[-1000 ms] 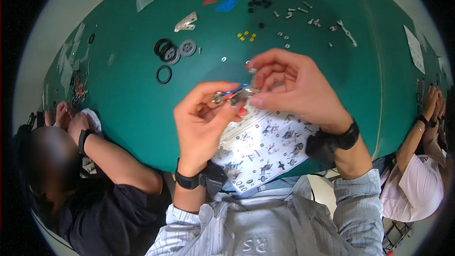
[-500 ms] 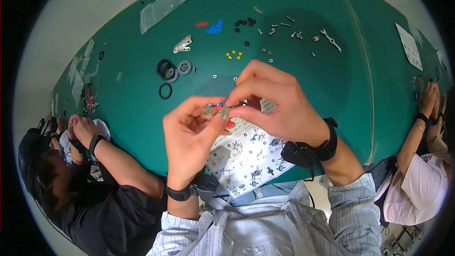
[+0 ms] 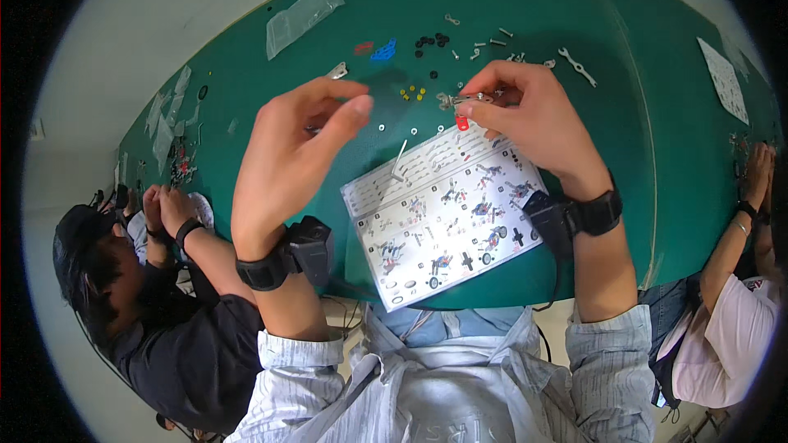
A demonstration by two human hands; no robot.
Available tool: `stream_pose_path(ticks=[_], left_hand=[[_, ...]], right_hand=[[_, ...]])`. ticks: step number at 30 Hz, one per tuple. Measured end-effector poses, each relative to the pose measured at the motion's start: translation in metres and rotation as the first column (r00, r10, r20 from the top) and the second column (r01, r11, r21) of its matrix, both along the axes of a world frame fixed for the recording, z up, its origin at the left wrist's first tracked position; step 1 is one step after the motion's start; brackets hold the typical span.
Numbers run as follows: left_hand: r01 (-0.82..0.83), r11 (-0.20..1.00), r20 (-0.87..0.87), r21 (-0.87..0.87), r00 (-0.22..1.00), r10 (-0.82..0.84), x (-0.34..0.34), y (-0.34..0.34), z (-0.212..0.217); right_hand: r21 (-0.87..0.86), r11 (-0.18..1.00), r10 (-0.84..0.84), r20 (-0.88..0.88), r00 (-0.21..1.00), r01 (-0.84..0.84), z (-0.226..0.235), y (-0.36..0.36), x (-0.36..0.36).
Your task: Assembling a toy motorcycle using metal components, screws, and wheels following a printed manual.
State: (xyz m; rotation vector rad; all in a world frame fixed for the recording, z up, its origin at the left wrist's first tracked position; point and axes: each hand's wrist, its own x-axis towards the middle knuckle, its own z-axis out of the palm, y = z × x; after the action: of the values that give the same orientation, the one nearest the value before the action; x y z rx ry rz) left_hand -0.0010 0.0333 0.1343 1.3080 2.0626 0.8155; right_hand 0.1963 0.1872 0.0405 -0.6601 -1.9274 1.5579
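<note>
Your right hand pinches the metal assembly at thumb and fingertips; its end sticks out left of them, red part just below. Left hand: can't tell if tips meet.

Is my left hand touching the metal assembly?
No, your left hand is apart from the metal assembly in your right hand.

A red piece, yellow rounds and blue parts stand out against a green counter and white, colour-printed sheet.
</note>
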Motion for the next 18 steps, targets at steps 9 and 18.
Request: stream_pose_path(ticks=[9, 18], left_hand=[[-0.215, 0.976, 0.214, -0.024, 0.953, 0.215, 0.034, -0.101, -0.024], [-0.105, 0.986, -0.240, 0.129, 0.961, 0.134, 0.037, -0.149, 0.124]], right_hand=[[0.095, 0.897, 0.414, 0.163, 0.896, -0.431, -0.007, -0.021, -0.002], [0.285, 0.876, 0.335, 0.219, 0.916, -0.389, 0.051, -0.028, 0.029]])
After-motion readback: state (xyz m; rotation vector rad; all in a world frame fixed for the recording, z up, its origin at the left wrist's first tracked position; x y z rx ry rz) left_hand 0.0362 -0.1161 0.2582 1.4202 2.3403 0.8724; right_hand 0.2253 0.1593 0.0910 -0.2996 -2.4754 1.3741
